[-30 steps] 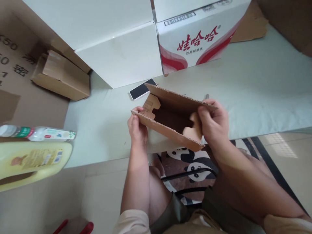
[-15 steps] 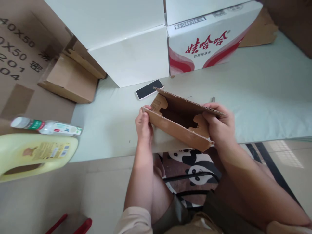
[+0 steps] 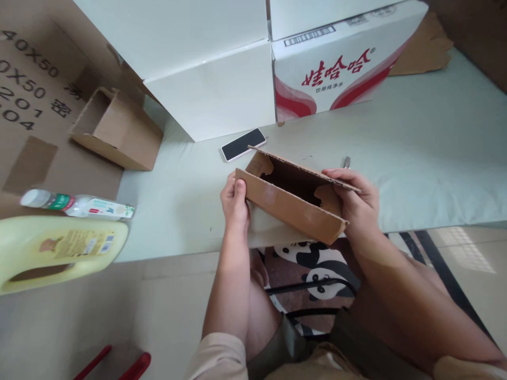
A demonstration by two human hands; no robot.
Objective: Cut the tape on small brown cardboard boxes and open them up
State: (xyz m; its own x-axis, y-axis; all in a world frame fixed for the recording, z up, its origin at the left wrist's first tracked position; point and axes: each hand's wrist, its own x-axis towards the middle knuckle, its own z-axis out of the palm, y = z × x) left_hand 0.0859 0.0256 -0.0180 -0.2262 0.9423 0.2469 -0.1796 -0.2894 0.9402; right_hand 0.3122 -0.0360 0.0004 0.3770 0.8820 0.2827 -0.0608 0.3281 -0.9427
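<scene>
Two bare hands hold a small brown cardboard box (image 3: 293,203), half folded, above the near edge of a pale table (image 3: 415,153). The left hand (image 3: 234,203) pinches its 9 o'clock end; the right hand (image 3: 354,203) grips the 3 o'clock end. It looks light, stiff and easily creased, best held by its ends. A phone (image 3: 243,144) lies at 11 o'clock.

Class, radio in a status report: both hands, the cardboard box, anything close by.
Left hand grips small brown cardboard box at its left end. Right hand grips its right end. White-edged smartphone lies just behind.
</scene>
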